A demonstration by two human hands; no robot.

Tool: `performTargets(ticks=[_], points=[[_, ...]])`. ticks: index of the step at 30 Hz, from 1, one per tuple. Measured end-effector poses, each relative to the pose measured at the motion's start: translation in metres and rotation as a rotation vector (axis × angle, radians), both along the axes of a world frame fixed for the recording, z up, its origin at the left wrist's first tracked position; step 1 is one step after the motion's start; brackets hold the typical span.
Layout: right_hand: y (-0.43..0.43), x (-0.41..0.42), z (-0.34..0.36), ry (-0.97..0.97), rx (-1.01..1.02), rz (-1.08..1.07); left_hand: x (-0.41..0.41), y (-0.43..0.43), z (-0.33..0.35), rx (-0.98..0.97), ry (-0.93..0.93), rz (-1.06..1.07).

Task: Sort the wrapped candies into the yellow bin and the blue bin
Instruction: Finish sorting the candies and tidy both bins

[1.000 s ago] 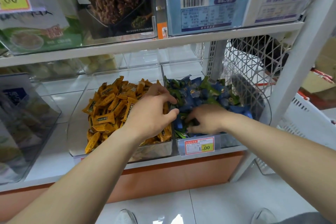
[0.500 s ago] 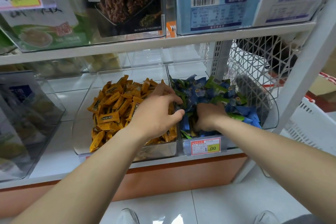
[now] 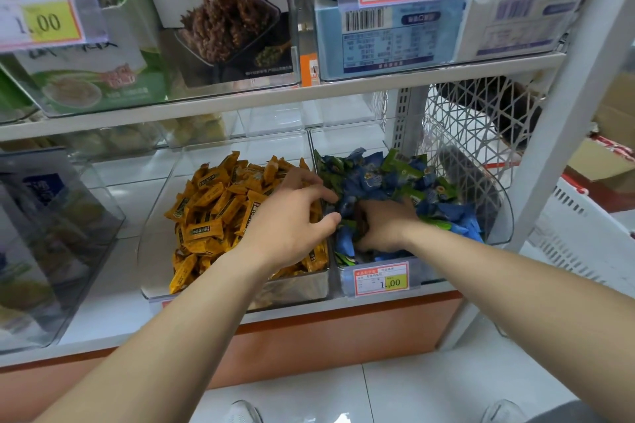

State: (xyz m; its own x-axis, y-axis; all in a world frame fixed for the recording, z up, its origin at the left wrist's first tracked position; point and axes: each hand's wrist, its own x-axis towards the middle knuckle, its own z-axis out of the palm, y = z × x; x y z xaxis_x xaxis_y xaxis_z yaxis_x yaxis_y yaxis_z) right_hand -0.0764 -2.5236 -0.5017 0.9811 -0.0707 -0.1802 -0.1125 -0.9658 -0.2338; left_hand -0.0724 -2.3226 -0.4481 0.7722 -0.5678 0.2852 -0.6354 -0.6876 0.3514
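**Left hand.** Your left hand (image 3: 288, 216) is over the right-hand end of the yellow bin (image 3: 295, 290), back of the hand up, above the yellow-wrapped candies (image 3: 213, 216) heaped there. The fingers are spread and lightly bent, with a wide gap between thumb and forefinger. The thumb tip reaches the wall where the yellow bin meets the blue bin (image 3: 426, 276). Nothing shows between the fingers, and the palm is hidden.

**Right hand.** Your right hand (image 3: 385, 226) is down in the blue bin, toward its front left corner, knuckles up. Its fingers bend down into the blue-wrapped candies (image 3: 367, 182) and are covered by them. I cannot tell whether it grips a piece or only rests in the pile.

**Contents.** Every wrapper visible in the yellow bin is yellow. The blue bin holds mostly blue wrappers, with green-wrapped candies (image 3: 402, 165) mixed in at the back and along the front edge.

**Setting.** Both bins are clear plastic and stand side by side, touching, on the lower shelf (image 3: 113, 271). A price tag (image 3: 381, 278) reading 1.00 is fixed to the front of the blue bin. The upper shelf (image 3: 343, 87) carries boxed goods behind clear fronts. A white basket (image 3: 584, 237) stands to the right of the shelving.
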Motion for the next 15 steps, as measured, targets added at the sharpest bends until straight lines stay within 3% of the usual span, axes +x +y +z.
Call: performTargets(ticks=[7,12,15], points=[[-0.021,-0.031,0.031,-0.197,0.458,0.031,0.001,-0.003,0.001,-0.013,-0.017,0.01],[-0.026,-0.04,0.051,-0.355,0.633,0.039,-0.003,-0.018,0.001,-0.006,-0.147,0.022],[-0.024,-0.041,0.058,-0.459,0.839,0.029,-0.007,-0.026,-0.002,-0.066,-0.049,-0.042]])
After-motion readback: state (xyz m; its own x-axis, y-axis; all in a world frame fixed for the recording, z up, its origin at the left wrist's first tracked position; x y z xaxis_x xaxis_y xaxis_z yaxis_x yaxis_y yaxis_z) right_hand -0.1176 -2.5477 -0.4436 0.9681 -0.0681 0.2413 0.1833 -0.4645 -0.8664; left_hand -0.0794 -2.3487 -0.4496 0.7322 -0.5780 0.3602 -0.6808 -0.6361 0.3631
